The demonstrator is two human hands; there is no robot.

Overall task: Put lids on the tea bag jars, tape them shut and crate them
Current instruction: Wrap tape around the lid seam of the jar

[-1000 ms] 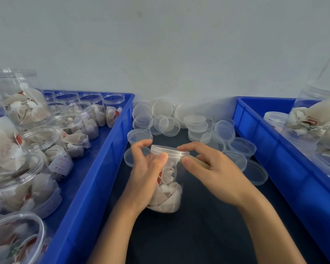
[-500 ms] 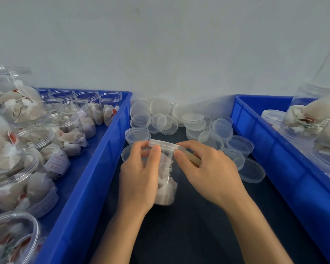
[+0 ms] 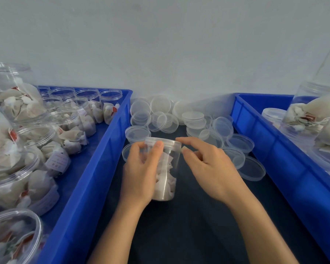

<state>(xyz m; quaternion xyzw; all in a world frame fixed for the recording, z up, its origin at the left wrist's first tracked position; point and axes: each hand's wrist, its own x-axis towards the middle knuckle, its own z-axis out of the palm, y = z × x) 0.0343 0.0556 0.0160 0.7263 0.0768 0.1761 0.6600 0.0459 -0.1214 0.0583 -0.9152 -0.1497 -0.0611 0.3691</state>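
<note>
One clear jar (image 3: 165, 168) of white tea bags stands upright on the dark mat (image 3: 198, 225) between two blue crates, a clear lid (image 3: 163, 142) already seated on its mouth. Left hand (image 3: 141, 172) wraps the jar's near side, fingers curled round the wall and the thumb pressed up against the lid's rim. Right hand (image 3: 208, 164) sits just beside the jar's right shoulder; its forefinger reaches over toward the lid edge while thumb and the other fingers are bunched together, pinching a small pale strip (image 3: 184, 149) — it looks like tape, though it is too small and blurred to be sure. Behind the jar a heap of loose lids (image 3: 194, 121) lies scattered across the mat up to the pale wall (image 3: 160, 44), some stacked, some flat, several trailing down along the right side. The left crate (image 3: 95, 168) holds many open jars (image 3: 69, 119) of tea bags standing close together, none of those in clear sight capped. The right crate (image 3: 265, 141) holds a few jars as well — one large one (image 3: 312, 115) near the camera, and a lidded one (image 3: 272, 115) further back.
</note>
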